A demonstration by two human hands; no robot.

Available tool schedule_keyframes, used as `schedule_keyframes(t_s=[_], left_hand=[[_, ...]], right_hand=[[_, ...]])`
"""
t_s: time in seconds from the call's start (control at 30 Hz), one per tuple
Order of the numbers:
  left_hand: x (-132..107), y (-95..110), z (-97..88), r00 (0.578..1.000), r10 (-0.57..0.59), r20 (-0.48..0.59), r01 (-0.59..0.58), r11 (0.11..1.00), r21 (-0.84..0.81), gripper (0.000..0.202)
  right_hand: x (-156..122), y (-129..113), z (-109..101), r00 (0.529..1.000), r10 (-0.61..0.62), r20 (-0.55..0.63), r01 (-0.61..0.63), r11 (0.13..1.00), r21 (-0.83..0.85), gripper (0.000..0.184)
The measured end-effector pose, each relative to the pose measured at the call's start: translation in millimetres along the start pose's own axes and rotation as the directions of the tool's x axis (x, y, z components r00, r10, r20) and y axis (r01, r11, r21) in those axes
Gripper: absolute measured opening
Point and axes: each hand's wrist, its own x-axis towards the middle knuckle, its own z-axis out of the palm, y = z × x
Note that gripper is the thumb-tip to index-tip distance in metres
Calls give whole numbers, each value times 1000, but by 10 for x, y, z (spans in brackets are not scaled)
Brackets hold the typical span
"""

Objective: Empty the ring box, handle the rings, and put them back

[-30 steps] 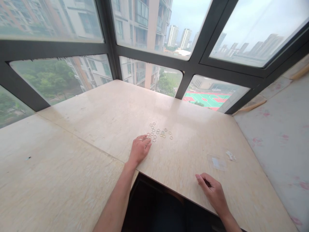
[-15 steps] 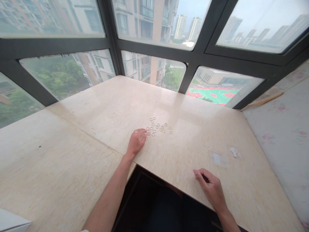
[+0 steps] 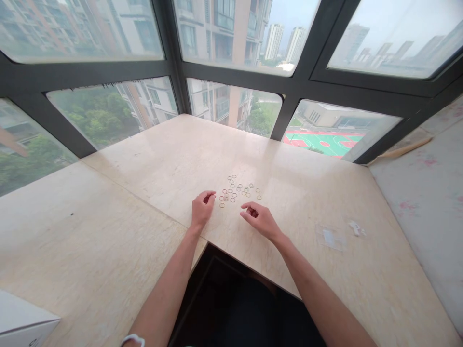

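Pale beige stone, faintly veined, makes up the angled tabletop [image 3: 108,226] under the dark-framed window [image 3: 289,91], and at its far lower left the corner of a white box [image 3: 21,323] pokes in. The left forearm, with a white band [image 3: 132,340] at its near end, runs up from the bottom edge and across the table's dark cut-out. The left hand [image 3: 201,208] rests on the stone with its knuckles up and its fingers [image 3: 208,195] curled in, thumb and forefinger tips drawn together; whether they pinch anything is too small to tell. Just beyond and to the right of those fingertips lies a loose scatter of small thin metal rings [image 3: 238,189], flat on the table, the nearest ones just beside the left hand. The right hand [image 3: 259,219] lies below and to the right of the scatter, near it but not touching, wrist bent inward, its fingers [image 3: 249,207] loosely half-curled and pointing left toward the other hand, with nothing seen in its grasp. The rings thus lie between and just ahead of the two hands. Farther right, well apart from both, a clear plastic scrap [image 3: 328,237] and a small white scrap [image 3: 356,227] lie on the stone.
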Motion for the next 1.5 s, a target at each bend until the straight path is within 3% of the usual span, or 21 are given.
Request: schedule_keyframes(t_s=[0.17,0.37,0.6,1.03,1.27,1.5], left_hand=[[8,-30,5,1000,20,0,-20,1000,14,16],[24,-65,19,999,40,-7,-40,998,43,15],[39,-75,33,999,36,-14,-35,996,86,16],[35,-41,37,999,32,-7,-31,995,100,16],[33,-23,33,1000,22,2,-22,994,107,17],[33,-29,32,999,46,2,-46,994,100,18]], right_hand=[[517,111,171,996,-71,47,77,989,-130,25],[773,115,336,997,-43,65,59,960,-273,27],[781,137,400,1000,22,-3,-21,931,-363,21],[779,77,401,998,62,24,-44,888,-457,27],[783,81,377,997,69,37,-49,915,-400,19],[737,151,340,1000,-6,13,9,969,-247,16]])
